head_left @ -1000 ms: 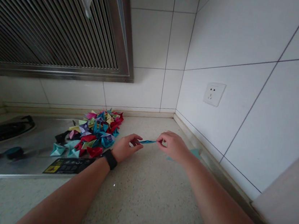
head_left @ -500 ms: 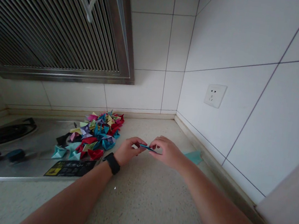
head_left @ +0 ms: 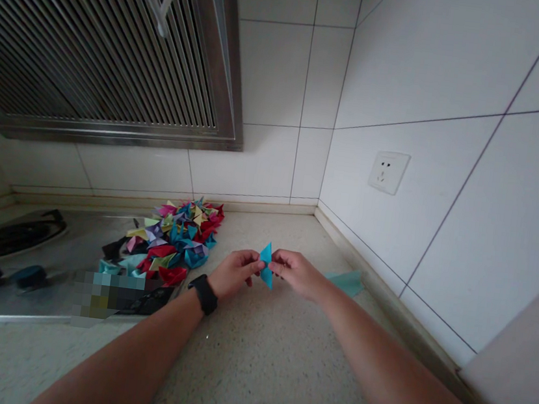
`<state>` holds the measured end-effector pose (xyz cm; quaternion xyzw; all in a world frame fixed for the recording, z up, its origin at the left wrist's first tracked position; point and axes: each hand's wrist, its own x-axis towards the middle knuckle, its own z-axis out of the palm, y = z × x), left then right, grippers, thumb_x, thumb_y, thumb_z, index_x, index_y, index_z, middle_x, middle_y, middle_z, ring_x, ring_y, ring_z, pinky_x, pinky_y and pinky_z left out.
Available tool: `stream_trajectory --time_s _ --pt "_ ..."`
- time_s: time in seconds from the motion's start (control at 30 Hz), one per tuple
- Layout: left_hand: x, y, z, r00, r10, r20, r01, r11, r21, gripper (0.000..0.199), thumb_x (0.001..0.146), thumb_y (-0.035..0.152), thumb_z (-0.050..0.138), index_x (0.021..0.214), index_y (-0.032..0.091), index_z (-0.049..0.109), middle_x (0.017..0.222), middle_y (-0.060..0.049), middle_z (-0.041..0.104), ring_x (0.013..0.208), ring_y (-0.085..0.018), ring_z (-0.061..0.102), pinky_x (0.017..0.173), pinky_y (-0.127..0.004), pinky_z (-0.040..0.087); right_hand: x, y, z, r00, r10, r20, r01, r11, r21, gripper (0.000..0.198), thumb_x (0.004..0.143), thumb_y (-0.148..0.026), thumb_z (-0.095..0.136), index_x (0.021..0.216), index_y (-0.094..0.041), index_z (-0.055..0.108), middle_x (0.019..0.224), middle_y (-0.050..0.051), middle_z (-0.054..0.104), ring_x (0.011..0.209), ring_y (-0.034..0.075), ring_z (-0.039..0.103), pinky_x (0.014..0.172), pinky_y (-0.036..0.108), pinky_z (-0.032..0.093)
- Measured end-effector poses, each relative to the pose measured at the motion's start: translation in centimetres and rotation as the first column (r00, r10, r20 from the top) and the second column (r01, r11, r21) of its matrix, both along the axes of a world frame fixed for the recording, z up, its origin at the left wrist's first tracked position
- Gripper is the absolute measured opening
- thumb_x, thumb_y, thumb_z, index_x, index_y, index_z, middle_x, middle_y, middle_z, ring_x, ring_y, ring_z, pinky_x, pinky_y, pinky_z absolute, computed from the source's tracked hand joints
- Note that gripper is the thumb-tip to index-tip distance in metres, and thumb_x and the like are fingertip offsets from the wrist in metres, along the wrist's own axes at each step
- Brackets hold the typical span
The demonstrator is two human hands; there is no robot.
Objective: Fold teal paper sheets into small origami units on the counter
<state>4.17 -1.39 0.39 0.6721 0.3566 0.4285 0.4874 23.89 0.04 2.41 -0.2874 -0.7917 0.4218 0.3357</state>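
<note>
Between my two hands, above the countertop, is a small folded piece of blue paper (head_left: 265,273) with one pointed end up and one down. My left hand (head_left: 236,270), with a black watch on its wrist, pinches the paper's left side between thumb and fingers. On the opposite side my right hand (head_left: 297,274) grips it the same way. The paper's middle is partly hidden by my fingertips. Left of my left hand lies a heap of folded paper pieces (head_left: 179,240) in red, blue, purple, yellow and other colours.
Light blue-green paper (head_left: 348,282) lies flat to the right, by the wall. A gas stove (head_left: 78,237) with a burner and knobs is at left, partly under the heap. The range hood (head_left: 125,135) hangs above. A socket (head_left: 388,172) is on the right wall.
The blue paper has turned from a thin edge-on strip to upright, its points now showing above and below my fingers. Both hands stay close together in nearly the same place.
</note>
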Motion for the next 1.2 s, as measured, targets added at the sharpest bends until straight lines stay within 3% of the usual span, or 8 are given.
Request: stream_trajectory --time_s 0.27,0.53,0.73,1.03,1.2 --pt "0.22 -0.68 0.5 0.996 -0.076 0.038 0.077 0.996 -0.036 0.038 0.08 0.047 0.062 0.085 0.01 0.057 0.076 -0.003 0.054 0.065 -0.01 0.051 0.053 -0.02 0.044 0.33 -0.07 0.14 1.0 0.026 0.009 -0.025 0.998 -0.062 0.029 0.085 -0.041 0.056 0.086 -0.012 0.057 0.074 0.001 0.054 0.068 0.01 0.048 0.064 0.023 0.037" --pt "0.67 -1.08 0.75 0.998 -0.015 -0.055 0.013 0.999 -0.046 0.037 0.079 0.047 0.061 0.088 0.011 0.056 0.075 -0.003 0.054 0.063 -0.01 0.051 0.047 -0.019 0.042 0.08 0.28 -0.02 0.99 -0.144 0.009 0.143 0.989 0.026 0.031 0.086 -0.044 0.053 0.083 -0.014 0.056 0.072 0.001 0.055 0.062 0.01 0.046 0.06 0.023 0.037" --pt "0.46 -0.48 0.42 0.993 0.059 -0.102 -0.06 0.998 -0.006 0.039 0.078 0.049 0.061 0.086 0.011 0.059 0.073 -0.003 0.053 0.062 -0.01 0.049 0.048 -0.019 0.042 0.12 -0.14 -0.07 0.994 -0.061 0.088 0.066 0.997 -0.05 0.04 0.088 -0.053 0.047 0.085 -0.014 0.056 0.071 0.001 0.054 0.062 0.01 0.047 0.057 0.023 0.036" --pt "0.73 -1.01 0.52 0.999 -0.046 0.024 0.048 0.993 -0.112 0.044 0.078 0.053 0.06 0.086 0.01 0.057 0.077 -0.005 0.054 0.065 -0.01 0.049 0.05 -0.019 0.04 0.13 0.09 -0.14 0.998 -0.037 0.052 0.038 0.999 -0.021 0.038 0.09 -0.05 0.046 0.077 -0.015 0.051 0.066 -0.001 0.047 0.061 0.01 0.043 0.058 0.022 0.033" --pt "0.79 -0.87 0.43 1.0 -0.019 0.009 0.02 0.995 -0.101 0.042 0.079 0.052 0.059 0.086 0.011 0.056 0.076 -0.004 0.053 0.065 -0.01 0.049 0.048 -0.018 0.04 0.18 -0.02 -0.02 0.997 -0.044 0.057 0.046 0.999 -0.025 0.037 0.09 -0.049 0.046 0.08 -0.015 0.052 0.066 0.0 0.048 0.062 0.01 0.045 0.058 0.022 0.035"
